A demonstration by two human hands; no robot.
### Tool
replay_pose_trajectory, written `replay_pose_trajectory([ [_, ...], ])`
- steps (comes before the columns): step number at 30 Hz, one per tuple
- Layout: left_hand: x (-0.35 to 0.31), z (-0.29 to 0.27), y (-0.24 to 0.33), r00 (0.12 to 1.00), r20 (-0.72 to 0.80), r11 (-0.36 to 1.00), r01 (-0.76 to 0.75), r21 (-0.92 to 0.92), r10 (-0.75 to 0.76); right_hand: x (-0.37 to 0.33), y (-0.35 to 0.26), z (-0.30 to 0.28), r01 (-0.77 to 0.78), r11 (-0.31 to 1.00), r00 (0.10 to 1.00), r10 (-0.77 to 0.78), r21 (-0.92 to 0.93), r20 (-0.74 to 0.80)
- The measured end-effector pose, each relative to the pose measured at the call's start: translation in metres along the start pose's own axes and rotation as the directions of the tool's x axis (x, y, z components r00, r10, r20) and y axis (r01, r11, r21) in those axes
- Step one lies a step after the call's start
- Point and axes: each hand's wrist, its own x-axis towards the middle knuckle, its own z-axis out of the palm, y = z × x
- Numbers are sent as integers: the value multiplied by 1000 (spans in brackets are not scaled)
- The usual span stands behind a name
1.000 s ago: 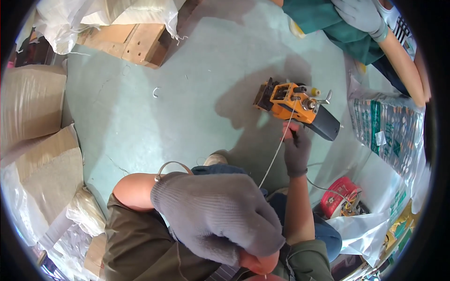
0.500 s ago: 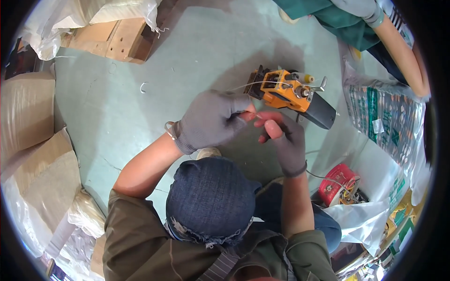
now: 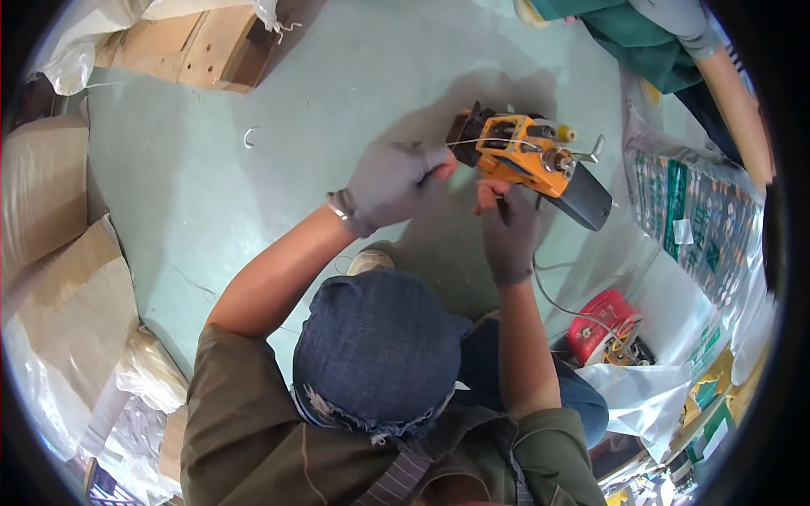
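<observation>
An orange and black portable bag sewing machine (image 3: 527,160) lies on the floor in front of me, with a silver crank-shaped bar on its right side. A thin white thread (image 3: 489,141) runs across its top toward my left hand. My left hand (image 3: 396,185), in a grey glove with bare fingertips, is closed just left of the machine, and the thread appears to end at its fingers. My right hand (image 3: 510,232), gloved the same way, is at the machine's near side with its fingers bent together. What those fingertips pinch, if anything, is too small to tell.
A grey cable (image 3: 548,291) runs from near the machine toward a red container (image 3: 601,325) with wires and parts. Plastic-wrapped packs (image 3: 692,219) stand at right, wrapped cardboard (image 3: 46,194) at left, a wooden pallet (image 3: 190,51) far left. Another person's arm (image 3: 734,114) shows far right.
My hands, which met fingertip to fingertip, have parted. The left moved slightly up; the right moved up against the machine's near side. The machine shifted slightly right in the picture.
</observation>
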Motion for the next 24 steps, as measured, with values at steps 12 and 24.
replay_pose_trajectory([
  [12, 29, 63, -65, 986, -167, 994, 8, 108, 11, 19, 45, 17, 227, 839, 973, -211, -494, 88],
  [24, 34, 61, -69, 994, -104, 997, 28, 74, -20, 20, 51, 16, 237, 841, 971, -226, -487, 83],
])
